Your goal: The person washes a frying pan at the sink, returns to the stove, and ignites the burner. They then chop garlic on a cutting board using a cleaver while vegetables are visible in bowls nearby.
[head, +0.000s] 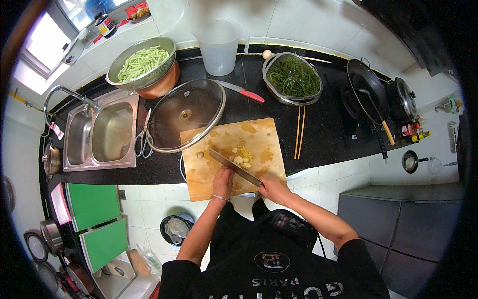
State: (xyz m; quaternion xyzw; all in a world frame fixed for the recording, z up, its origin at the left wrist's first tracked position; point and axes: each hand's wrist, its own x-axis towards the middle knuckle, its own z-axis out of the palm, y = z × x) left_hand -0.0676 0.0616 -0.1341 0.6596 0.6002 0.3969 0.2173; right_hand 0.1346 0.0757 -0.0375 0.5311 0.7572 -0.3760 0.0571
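A wooden cutting board lies at the counter's front edge. My right hand grips the handle end of a cleaver, its blade slanting across the board to the upper left. My left hand, with a bangle at the wrist, is at the near side of the blade; what its fingers touch is hidden. Beyond the blade lie several peeled garlic cloves and a small heap of minced garlic. A small brownish round piece sits near the board's left edge.
A glass lid overlaps the board's far left corner, beside scissors and a sink. Behind are a red-handled knife, a colander of cut green beans, a plastic jug, a basket of seaweed, chopsticks and a wok.
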